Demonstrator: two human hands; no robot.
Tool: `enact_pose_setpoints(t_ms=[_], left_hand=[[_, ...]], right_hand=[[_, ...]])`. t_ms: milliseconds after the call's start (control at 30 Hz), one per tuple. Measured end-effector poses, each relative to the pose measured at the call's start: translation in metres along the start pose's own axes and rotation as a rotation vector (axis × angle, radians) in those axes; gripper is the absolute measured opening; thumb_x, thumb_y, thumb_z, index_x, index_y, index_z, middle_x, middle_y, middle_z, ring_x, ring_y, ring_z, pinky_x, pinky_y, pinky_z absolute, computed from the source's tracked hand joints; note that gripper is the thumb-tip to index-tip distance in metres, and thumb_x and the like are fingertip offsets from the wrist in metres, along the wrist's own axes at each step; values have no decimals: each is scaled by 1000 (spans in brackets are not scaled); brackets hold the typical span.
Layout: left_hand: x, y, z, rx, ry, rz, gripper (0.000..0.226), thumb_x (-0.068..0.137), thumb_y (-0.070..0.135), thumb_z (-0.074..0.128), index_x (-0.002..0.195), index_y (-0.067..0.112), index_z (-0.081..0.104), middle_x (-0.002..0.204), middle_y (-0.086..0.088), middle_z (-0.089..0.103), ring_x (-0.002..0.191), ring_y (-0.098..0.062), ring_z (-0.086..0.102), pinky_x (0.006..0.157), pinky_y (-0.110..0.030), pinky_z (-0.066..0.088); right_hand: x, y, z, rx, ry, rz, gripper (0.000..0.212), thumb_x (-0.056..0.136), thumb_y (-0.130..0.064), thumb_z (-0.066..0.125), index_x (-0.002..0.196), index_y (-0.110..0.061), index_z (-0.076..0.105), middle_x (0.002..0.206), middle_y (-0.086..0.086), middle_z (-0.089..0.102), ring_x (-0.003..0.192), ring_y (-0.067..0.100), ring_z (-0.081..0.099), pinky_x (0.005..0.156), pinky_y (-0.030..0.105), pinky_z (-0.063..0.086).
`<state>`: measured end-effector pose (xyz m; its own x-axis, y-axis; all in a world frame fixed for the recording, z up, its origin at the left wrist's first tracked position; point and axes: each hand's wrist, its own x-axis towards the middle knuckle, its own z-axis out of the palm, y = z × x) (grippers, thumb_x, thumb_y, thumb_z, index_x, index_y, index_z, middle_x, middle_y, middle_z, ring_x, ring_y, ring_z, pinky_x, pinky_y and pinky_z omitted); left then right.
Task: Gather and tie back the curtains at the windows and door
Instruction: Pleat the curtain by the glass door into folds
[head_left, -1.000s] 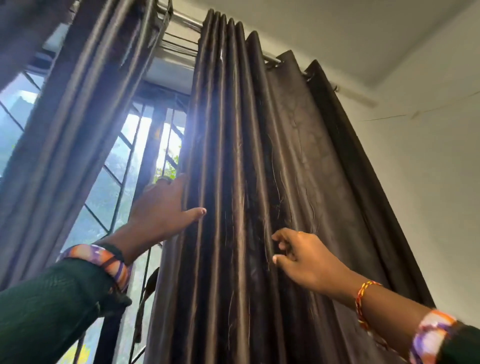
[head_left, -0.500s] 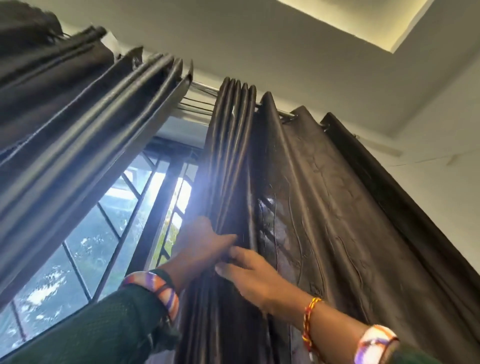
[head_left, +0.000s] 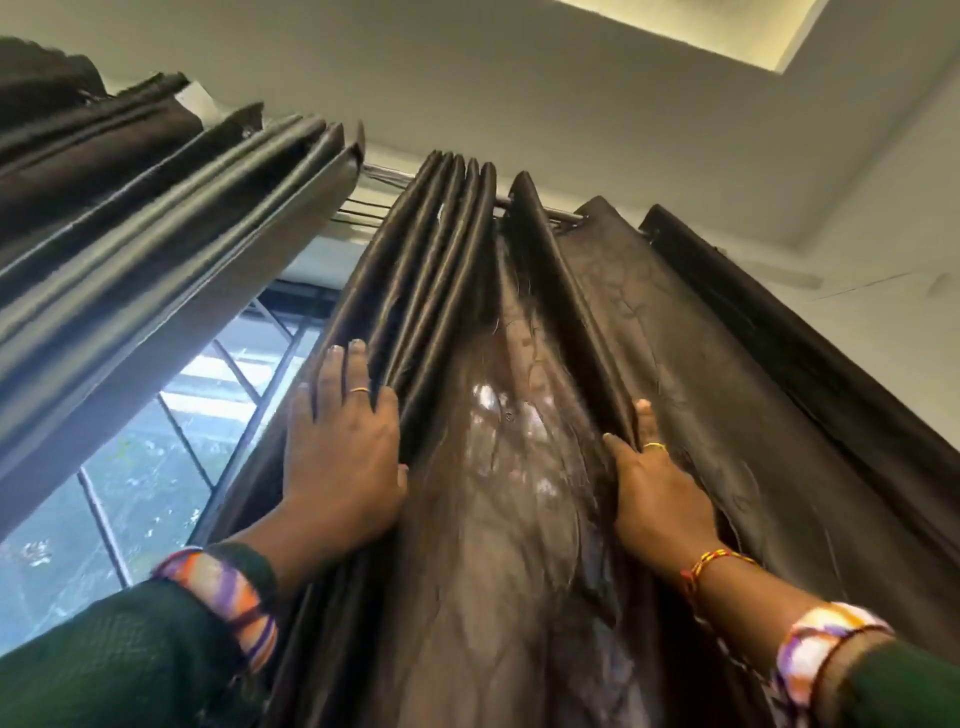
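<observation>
I am looking up at the dark brown curtain (head_left: 675, 364) that hangs from the rod (head_left: 558, 214) at about 12 o'clock, with the bright window (head_left: 171, 441) showing past it at 9 o'clock and a second curtain (head_left: 156, 218) bunched up at 10 o'clock. My left hand (head_left: 340, 457) lies on the gathered pleats at the curtain's window-side edge, fingers nearly straight and spread, some tucked between the folds, the thumb pressing the cloth at the side; it presses rather than grips. My right hand (head_left: 652, 488) is at 3 o'clock of it, fingers also fairly straight, the tips slipped into the next fold, so I judge it is hooking that pleat to draw it across, though how much cloth it has I cannot tell. Between my hands a wide panel of worn, thin fabric is stretched, with daylight showing through it. I judge I am midway through gathering, nothing tied yet. The risk I see is the slick, satiny cloth sliding out from under flat fingers, so the stacked pleats spring apart. Pulling hard sideways could also strain that thin panel, or jam the top rings on the rod, leaving the upper part spread while the lower part bunches.
</observation>
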<state>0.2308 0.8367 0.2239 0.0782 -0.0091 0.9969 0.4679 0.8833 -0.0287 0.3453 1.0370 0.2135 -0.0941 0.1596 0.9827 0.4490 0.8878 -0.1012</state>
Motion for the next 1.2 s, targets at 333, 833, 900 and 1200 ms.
enact_pose_setpoints(t_ms=[333,833,900,1200], left_hand=[[29,136,-5,-495,-287,-107,79,68,83,17,92,17,55,117,-10,60,122,-26,45,106,-47,23],[53,344,36,-1217,-211,-141,52,54,14,37,100,2,59,99,-22,66,96,-34,63,88,-48,51],[60,369,33,-1273,-259,-129,46,58,11,39,98,-2,58,95,-26,65,93,-36,64,86,-47,52],[71,504,19,-1448,-321,-55,31,67,16,50,92,2,62,95,-25,67,94,-35,64,86,-50,52]], right_hand=[[2,43,10,970,-213,-402,72,87,18,38,147,-14,12,133,-28,26,134,2,28,101,-1,24],[35,213,24,774,-175,-340,74,93,-6,43,150,-20,-2,155,10,24,142,18,25,115,25,21],[39,235,19,800,-180,-317,78,91,-5,48,150,-19,-1,155,8,25,142,15,24,112,17,21],[48,347,-26,504,-55,-213,85,86,-7,53,150,-17,-3,138,10,50,124,21,49,94,18,35]])
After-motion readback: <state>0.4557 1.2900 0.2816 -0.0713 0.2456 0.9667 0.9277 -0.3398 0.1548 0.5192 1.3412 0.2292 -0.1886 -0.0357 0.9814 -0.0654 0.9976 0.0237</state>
